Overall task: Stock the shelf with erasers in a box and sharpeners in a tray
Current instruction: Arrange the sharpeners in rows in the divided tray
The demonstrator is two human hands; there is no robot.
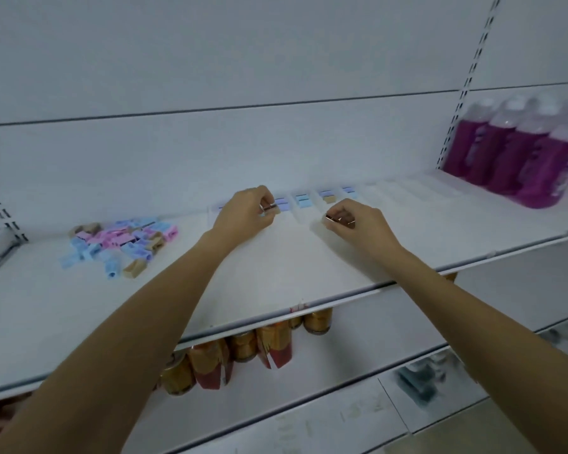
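- Your left hand (pixel 243 209) is at the far part of the shelf (pixel 276 273), over the left end of the tray (pixel 407 191). Its fingers (pixel 265 199) are curled in and pinch a tan sharpener (pixel 272 209).
- Your right hand (pixel 358 221) is just right of it, at the tray's near edge. Its fingers are bent tight around a second sharpener (pixel 340 219) (blurred, so its colour is hard to tell).
- The tray lies along the back of the shelf, and the filled slots (pixel 304 201) between your hands hold blue, purple and tan sharpeners. Its right part is bare.
- The loose sharpeners (pixel 122 244) lie in a pile on the shelf to the left, well apart from the tray: blue, pink, purple and tan.
- Purple bottles (pixel 512 152) stand at the far right.
- Cans (pixel 243 347) sit on the shelf below.
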